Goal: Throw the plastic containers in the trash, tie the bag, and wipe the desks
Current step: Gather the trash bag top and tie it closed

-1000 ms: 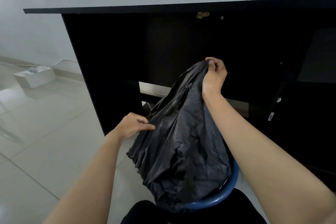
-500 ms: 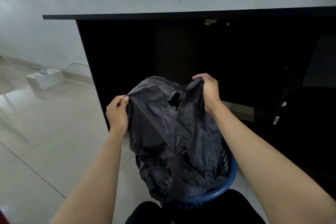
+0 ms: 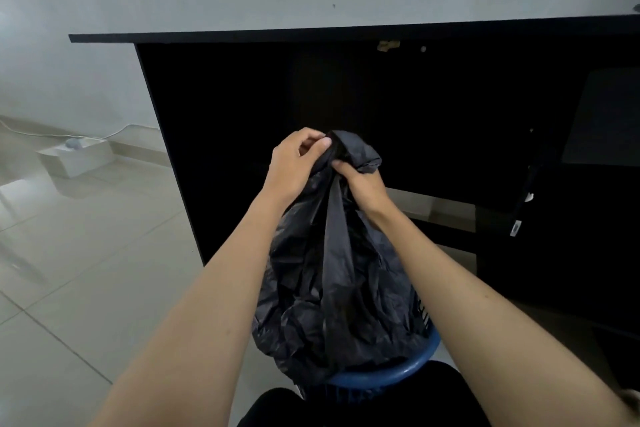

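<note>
The black trash bag (image 3: 332, 274) sits in a blue bin (image 3: 398, 371) on the floor, right in front of the black desk (image 3: 346, 32). Its top is now bunched together into one neck. Half a second ago the two hands held the top corners wide apart and the bag's mouth was spread out. Now the hands have come together at the top. The left hand (image 3: 294, 163) pinches the black plastic with its thumb and curled fingers. The right hand (image 3: 363, 184) grips the neck just below, with its fingers wrapped round it. So the tying seems to have started, but no knot shows yet. The desks most likely still need a wipe. Off to the left, a white box (image 3: 76, 158) with a cable rests on the shiny floor tiles (image 3: 86, 270) by the wall.
</note>
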